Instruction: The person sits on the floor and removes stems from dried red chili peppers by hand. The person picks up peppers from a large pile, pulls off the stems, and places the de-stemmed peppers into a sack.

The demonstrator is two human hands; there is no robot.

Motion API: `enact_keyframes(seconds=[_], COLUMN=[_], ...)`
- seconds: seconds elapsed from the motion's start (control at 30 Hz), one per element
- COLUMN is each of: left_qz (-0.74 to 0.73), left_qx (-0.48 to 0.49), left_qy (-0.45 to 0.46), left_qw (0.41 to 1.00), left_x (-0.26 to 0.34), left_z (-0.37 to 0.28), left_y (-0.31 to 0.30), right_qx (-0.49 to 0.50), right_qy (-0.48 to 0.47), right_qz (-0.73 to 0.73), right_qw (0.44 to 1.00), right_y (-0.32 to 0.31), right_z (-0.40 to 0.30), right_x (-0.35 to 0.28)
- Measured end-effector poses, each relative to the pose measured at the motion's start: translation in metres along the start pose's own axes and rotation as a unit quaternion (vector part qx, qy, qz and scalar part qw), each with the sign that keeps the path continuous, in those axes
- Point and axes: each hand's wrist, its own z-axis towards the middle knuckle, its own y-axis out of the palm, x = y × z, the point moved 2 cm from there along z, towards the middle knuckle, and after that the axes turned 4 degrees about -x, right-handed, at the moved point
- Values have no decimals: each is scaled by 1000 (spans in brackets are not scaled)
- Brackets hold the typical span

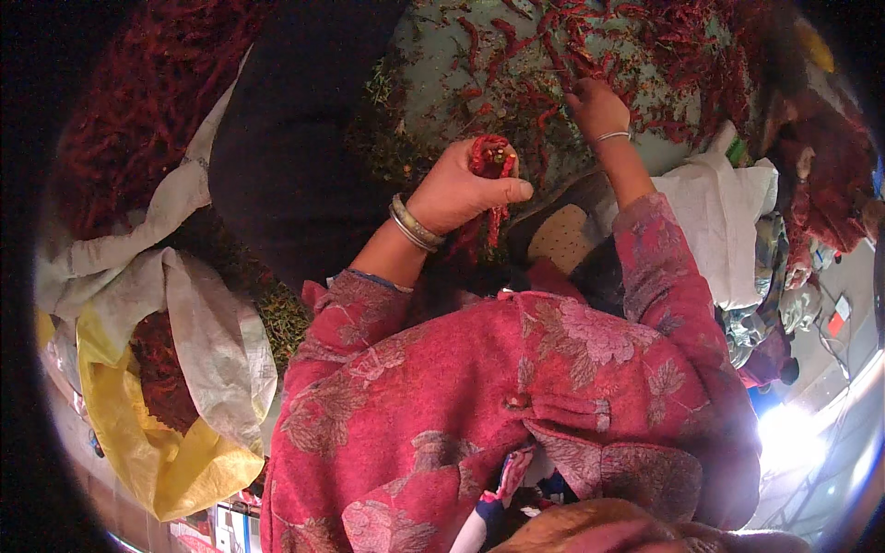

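Observation:
My left hand (464, 185), with bangles at the wrist, is closed around a bunch of dried red chili peppers (492, 153), some stem ends up and some hanging below the palm. Farther forward and to the right, my right hand (596, 105) reaches down to loose red chilies (553, 52) on a pale work surface (432, 90). Its fingertips touch or nearly touch the chilies; whether they grip one is hidden. Stems and crumbs lie scattered there, and a denser heap of chilies (722, 76) is at the upper right.
A large mass of red chilies (159, 90) fills the upper left. Below it stands an open white and yellow woven sack (166, 477) with red contents. A white sack (719, 221) lies right of my right forearm. Another person's dark red clothing (830, 173) shows at the far right.

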Motion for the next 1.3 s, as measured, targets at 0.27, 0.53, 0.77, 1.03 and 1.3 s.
enact_keyframes(seconds=[0.27, 0.53, 0.77, 1.03, 1.3], left_qz=[12, 111, 419, 487, -33], left_qx=[53, 76, 63, 32, -181], left_qy=[3, 101, 154, 115, -68], left_qw=[999, 986, 892, 866, 980], left_x=[-4, -16, -7, -11, 11], left_z=[3, 4, -2, -6, -21], left_y=[2, 3, 17, 19, 11], right_qx=[4, -102, -166, -140, -408], right_qy=[58, 37, -94, -187, -111], right_qz=[168, 285, 277, 105, 451], right_qw=[984, 952, 942, 967, 786], right_y=[-12, -60, -80, -91, -106], right_z=[-10, -75, -125, -134, -121], right_x=[9, -46, -94, -101, -104])
